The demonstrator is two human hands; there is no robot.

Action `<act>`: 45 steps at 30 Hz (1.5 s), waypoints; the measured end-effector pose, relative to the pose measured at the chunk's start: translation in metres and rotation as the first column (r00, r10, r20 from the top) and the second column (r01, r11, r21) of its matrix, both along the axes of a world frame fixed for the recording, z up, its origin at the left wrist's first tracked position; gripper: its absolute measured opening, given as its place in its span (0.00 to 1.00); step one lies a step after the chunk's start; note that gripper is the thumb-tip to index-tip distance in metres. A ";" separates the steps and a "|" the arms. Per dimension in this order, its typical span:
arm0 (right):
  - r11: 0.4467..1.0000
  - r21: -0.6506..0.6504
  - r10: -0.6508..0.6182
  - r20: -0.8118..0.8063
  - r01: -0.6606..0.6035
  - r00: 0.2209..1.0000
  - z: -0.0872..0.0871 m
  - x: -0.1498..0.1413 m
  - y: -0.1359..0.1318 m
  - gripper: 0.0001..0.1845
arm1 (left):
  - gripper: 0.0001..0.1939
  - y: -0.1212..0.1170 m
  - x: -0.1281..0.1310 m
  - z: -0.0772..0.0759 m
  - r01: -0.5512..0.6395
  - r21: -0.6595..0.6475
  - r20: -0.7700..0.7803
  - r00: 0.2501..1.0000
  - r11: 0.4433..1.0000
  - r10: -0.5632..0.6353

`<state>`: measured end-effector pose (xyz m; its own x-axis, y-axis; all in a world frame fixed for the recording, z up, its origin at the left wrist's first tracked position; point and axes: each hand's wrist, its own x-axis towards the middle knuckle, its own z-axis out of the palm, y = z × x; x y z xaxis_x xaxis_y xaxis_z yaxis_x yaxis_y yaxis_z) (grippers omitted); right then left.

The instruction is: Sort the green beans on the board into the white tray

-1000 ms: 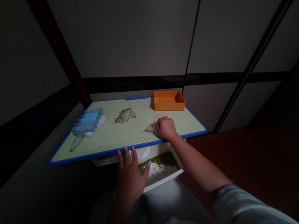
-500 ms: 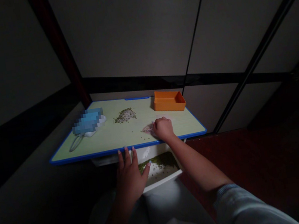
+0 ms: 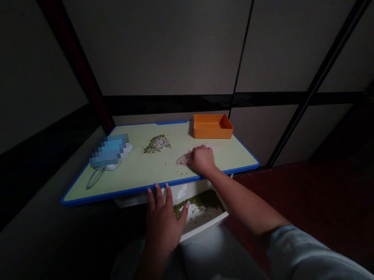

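Note:
My right hand (image 3: 203, 160) is closed in a fist on the pale green tabletop (image 3: 132, 177). Its fingertips are hidden, so what they hold, if anything, cannot be made out. Against its left side lies a small pinkish patch with dark grains (image 3: 183, 160), and a few loose grains are scattered in front. My left hand (image 3: 164, 221) is open, its fingers spread and touching the table's blue front edge, with the thumb over a white bin (image 3: 204, 228). Small green beans (image 3: 207, 199) lie inside this bin, below the tabletop.
Farther back on the table is a mixed heap of green and whitish grains (image 3: 157, 144). An open orange box (image 3: 212, 129) stands at the back right. A pixelated blue object with a cord loop (image 3: 110, 151) lies at the left. Panelled doors (image 3: 164, 44) rise behind the table.
My right fist has shifted slightly to the left on the tabletop, beside the pinkish patch. My left hand and the other things stay where they were.

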<state>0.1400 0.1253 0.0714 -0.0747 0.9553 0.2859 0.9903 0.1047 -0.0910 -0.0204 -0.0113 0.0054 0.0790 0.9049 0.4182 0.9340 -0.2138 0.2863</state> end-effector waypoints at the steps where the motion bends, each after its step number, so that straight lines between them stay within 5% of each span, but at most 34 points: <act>1: 1.000 0.001 0.004 0.003 -0.004 1.000 0.000 -0.001 0.001 0.19 | 0.38 0.000 0.000 0.000 0.001 0.006 -0.001 1.000 1.000 -0.001; 16: 0.999 0.043 0.014 0.024 -0.015 1.000 -0.002 -0.006 0.005 0.17 | 0.38 -0.002 0.002 -0.007 -0.006 0.031 0.019 1.000 1.000 0.006; 33: 0.962 0.025 0.268 0.119 -0.273 0.956 -0.001 -0.024 0.010 0.19 | 0.42 -0.007 -0.011 -0.010 -0.056 0.055 0.038 0.998 0.997 0.054; 45: 0.947 -0.030 0.322 0.130 -0.321 0.938 -0.002 -0.012 -0.004 0.18 | 0.43 -0.006 -0.004 -0.007 -0.037 0.080 0.023 0.999 0.996 0.035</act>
<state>0.1278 0.1211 0.0698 -0.4146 0.8764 0.2449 0.9072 0.4192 0.0356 -0.0242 -0.0170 -0.0015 0.0373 0.8706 0.4906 0.9351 -0.2035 0.2900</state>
